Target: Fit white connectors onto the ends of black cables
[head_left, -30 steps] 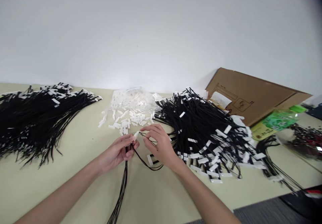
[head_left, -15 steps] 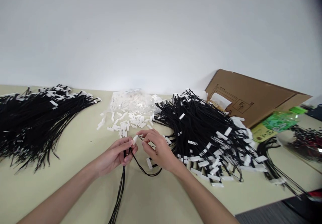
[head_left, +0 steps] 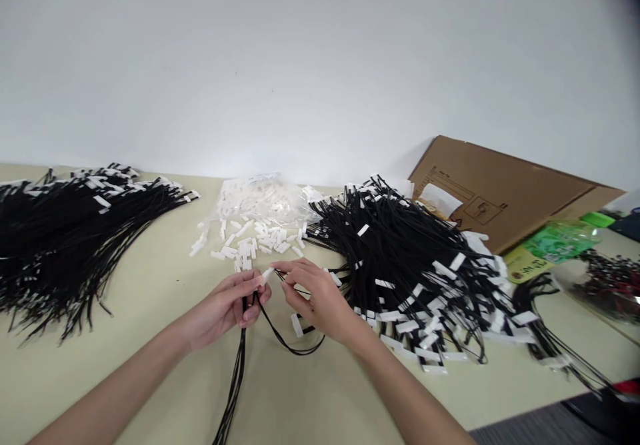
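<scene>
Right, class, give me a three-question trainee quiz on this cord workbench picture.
1. True or false: the left hand grips a bundle of black cords.
2. What lies behind the hands? A. loose white clips B. scissors C. a cup
3. Fill in: the cardboard box stands at the far ____ of the table.

Key: 1 true; 2 A; 3 right.

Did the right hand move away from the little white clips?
No. The right hand sits just below the loose white clips, as before; only the camera shifted.
</scene>
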Demonstrator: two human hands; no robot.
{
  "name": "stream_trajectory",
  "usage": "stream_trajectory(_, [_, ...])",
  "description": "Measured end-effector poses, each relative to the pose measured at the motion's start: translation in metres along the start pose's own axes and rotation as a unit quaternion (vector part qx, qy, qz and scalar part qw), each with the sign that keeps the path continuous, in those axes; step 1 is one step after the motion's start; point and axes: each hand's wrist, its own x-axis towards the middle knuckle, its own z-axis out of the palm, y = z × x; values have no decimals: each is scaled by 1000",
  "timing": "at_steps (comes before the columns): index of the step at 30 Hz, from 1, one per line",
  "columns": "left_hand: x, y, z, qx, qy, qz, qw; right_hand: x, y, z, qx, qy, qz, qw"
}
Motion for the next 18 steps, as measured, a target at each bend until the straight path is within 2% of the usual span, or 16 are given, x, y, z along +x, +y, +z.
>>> stream_trajectory(11, [0,1,-2,-7,-21,2,1000,-1,0,-1,42,0,23,999])
stream_trajectory(18, [-1,-1,-3,-22,-28,-4,999,0,0,-1,48,3,15,999])
